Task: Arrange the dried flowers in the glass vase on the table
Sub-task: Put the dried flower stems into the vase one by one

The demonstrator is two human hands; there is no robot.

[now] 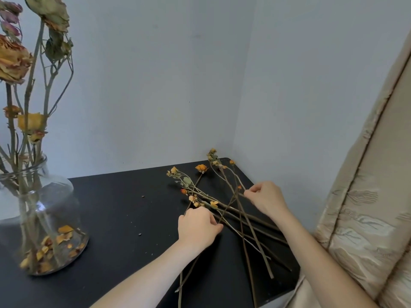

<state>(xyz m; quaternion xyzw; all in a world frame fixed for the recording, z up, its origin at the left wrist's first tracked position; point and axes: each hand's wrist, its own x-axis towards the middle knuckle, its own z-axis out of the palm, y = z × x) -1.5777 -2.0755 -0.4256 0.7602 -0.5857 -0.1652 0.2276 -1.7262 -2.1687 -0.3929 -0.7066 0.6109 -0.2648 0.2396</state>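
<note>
The loose flowers lay in a crossed fan on the right part of the black tabletop. Their heads pointed to the far corner and their cut ends ran back toward the person, some past the near edge. The left hand sat over the middle of the fan, fingers curled down onto several stems. The right hand was just beyond it and pinched one thin stem between thumb and fingertips.

The glass vase stood well apart at the far left of the tabletop, with tall flowers in it and fallen petals on its bottom. The left hand was the nearer to it. Any stem lifted would likely have to travel leftward and turn upright, cut end down, to enter the neck.
</note>
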